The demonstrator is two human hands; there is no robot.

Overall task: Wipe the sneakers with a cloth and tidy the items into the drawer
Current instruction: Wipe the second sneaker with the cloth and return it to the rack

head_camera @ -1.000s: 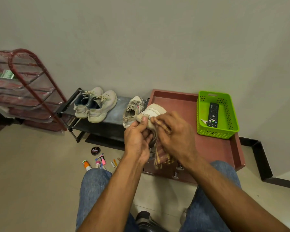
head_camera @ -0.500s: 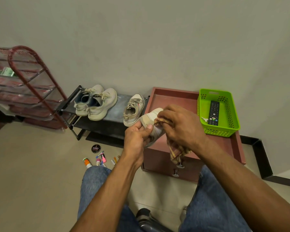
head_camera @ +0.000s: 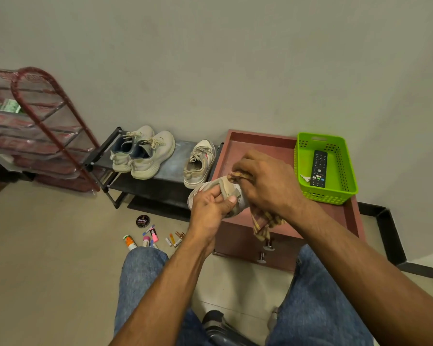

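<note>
My left hand (head_camera: 210, 208) grips a beige sneaker (head_camera: 226, 187) in the air over the front left corner of the red-brown drawer unit (head_camera: 260, 148). Over the sneaker's right side, my right hand (head_camera: 268, 183) holds a checked brown cloth (head_camera: 263, 224) whose loose end hangs down before the drawer front. The sneaker's mate (head_camera: 200, 163) lies on the low black shoe rack (head_camera: 160, 186), with a pale pair of sneakers (head_camera: 143, 152) to its left. Two metal drawer knobs (head_camera: 265, 250) show below the cloth.
A green basket (head_camera: 335, 193) holding a black remote (head_camera: 319, 168) stands on the drawer unit's right side. A shoe-polish tin (head_camera: 143, 221) and several small tubes and markers (head_camera: 153, 239) lie on the floor by my left knee. A red wire rack (head_camera: 35, 126) stands far left.
Both hands have shifted slightly right with the sneaker. The right hand with the cloth has moved from the sneaker's front round to its right side, and the sneaker has turned in my left hand.
</note>
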